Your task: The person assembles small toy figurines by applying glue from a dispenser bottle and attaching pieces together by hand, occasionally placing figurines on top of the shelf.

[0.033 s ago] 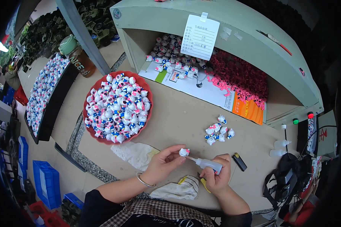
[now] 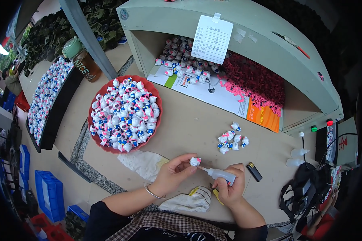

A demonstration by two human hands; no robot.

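My left hand (image 2: 174, 173) pinches a small white toy figure (image 2: 195, 161) between thumb and fingers. My right hand (image 2: 231, 185) grips a small white squeeze bottle (image 2: 220, 174), its thin nozzle touching the figure. A red round tray (image 2: 93, 105) heaped with several white, blue and pink figures sits to the upper left of my hands. A small cluster of the same figures (image 2: 231, 139) lies on the table just beyond my right hand.
A grey-green open box (image 2: 245, 28) at the back holds white figures (image 2: 180, 60) and pink parts (image 2: 255, 82), with a paper slip (image 2: 212, 39) on its top. White cloths (image 2: 142, 163) lie near my hands, a black lighter (image 2: 254, 172) to the right. A black tray of figures (image 2: 48, 98), a bottle (image 2: 81, 60) and blue bins (image 2: 48, 193) stand left.
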